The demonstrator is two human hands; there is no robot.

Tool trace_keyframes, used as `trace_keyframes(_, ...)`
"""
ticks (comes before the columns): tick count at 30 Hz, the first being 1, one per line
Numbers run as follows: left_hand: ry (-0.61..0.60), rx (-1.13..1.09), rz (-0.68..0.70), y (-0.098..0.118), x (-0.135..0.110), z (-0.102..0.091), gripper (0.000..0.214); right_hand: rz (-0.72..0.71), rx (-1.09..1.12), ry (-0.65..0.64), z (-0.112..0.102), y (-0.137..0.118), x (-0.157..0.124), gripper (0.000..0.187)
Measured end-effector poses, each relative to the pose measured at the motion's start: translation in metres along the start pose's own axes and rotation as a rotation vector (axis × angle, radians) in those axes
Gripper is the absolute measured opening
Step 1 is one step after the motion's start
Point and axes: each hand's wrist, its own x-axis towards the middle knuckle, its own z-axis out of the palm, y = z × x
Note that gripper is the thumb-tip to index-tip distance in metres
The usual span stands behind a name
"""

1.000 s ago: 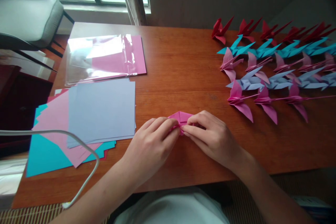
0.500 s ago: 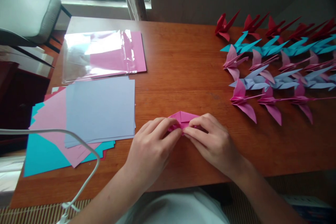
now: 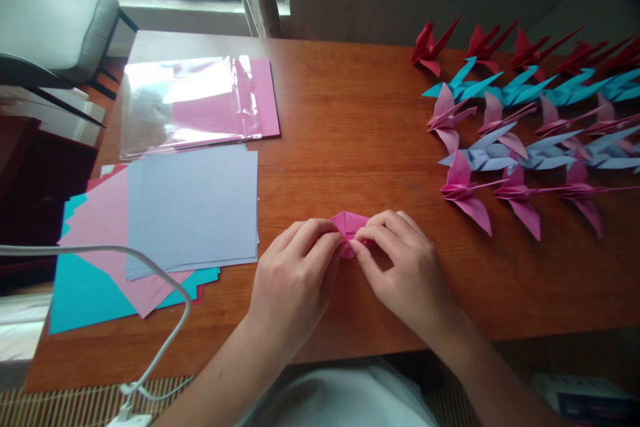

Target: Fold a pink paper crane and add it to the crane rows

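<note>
A small folded piece of bright pink origami paper [image 3: 346, 220] lies between my hands near the front of the wooden table. My left hand [image 3: 299, 265] pinches its left side, thumb and forefinger pressed together close to its middle. On the other side my right hand [image 3: 406, 255] has thumb and fingers closed on the paper's right part. The fingertips nearly meet at the centre, and they cover much of the paper's sides and lower edge. Only its upper flap with a centre crease and a bit of the bottom show.
Rows of folded cranes in red, turquoise, light pink, pale blue and magenta [image 3: 465, 190] stand at the right. To the left lie pale blue sheets [image 3: 195, 207] over pink and turquoise sheets [image 3: 90, 293]. Behind them is a plastic packet [image 3: 200, 107]. A white cable [image 3: 165, 273] crosses the left front.
My hands have shifted slightly on the paper, fingers drawn closer round its middle. The right hand's fingers are more arched, and the right corner is now covered. The view has moved a little.
</note>
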Motion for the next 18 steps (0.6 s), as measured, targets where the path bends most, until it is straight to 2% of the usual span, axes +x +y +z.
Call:
trace_keyframes(7, 0.032, 0.002, -0.025, 0.0008, 0.0001, 0.0047, 0.01, 0.03, -0.019, 0.004, 0.0014, -0.0041, 0.0017, 0.013)
trace_keyframes(18, 0.014, 0.035, -0.033, 0.0046, 0.0007, 0.0057, 0.012, 0.028, -0.045, 0.014, 0.0045, -0.0049, 0.0017, 0.015)
